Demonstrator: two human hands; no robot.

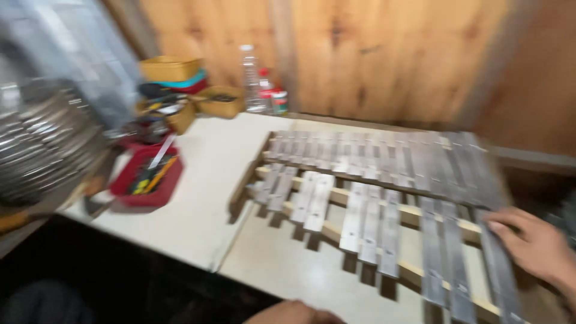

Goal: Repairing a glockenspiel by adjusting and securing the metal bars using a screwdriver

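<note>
1. Head view: the left hand (294,313) barely shows at the bottom edge; its grip cannot be told.
2. The right hand (531,243) rests with spread fingers on the rightmost metal bars (384,180), empty.
3. The bars' long axes run away from the person across the tabletop (204,198).

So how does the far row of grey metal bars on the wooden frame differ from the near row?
The far row of grey metal bars runs unbroken, bars packed side by side; the near row of grey metal bars sits in clusters with gaps between them. Far bars lie further from the person; near bars lie closer, and the right hand rests on the rightmost ones. Both rows are flat, grey and lie across the pale wooden frame.
</note>
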